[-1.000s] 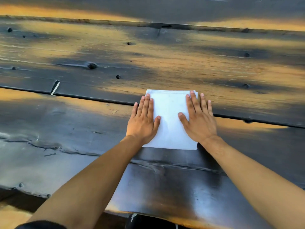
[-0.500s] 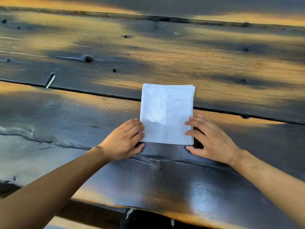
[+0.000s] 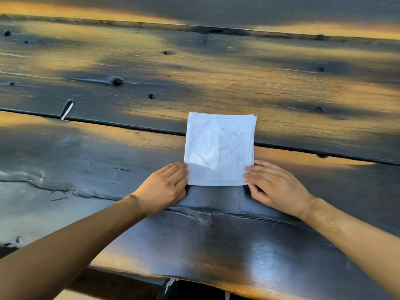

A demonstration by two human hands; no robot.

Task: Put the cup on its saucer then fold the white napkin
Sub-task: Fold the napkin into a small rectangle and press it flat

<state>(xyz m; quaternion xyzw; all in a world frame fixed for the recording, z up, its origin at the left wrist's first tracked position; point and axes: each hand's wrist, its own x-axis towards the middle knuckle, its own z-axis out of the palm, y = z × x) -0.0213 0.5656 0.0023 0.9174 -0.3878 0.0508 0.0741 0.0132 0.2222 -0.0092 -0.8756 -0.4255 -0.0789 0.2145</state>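
The white napkin [image 3: 219,148] lies flat on the dark wooden table [image 3: 108,161], folded into a tall rectangle with stacked layers showing along its right and top edges. My left hand [image 3: 166,188] pinches the napkin's near left corner, fingers curled over the edge. My right hand [image 3: 275,187] pinches the near right corner in the same way. Neither a cup nor a saucer is in view.
The table is made of wide dark planks with orange light patches, knots and small holes. A gap between planks [image 3: 121,125] runs under the napkin. The table's near edge [image 3: 194,276] lies just below my forearms.
My hands slid off the top of the napkin, back to its near corners, and closed on them. The napkin stayed flat in place.
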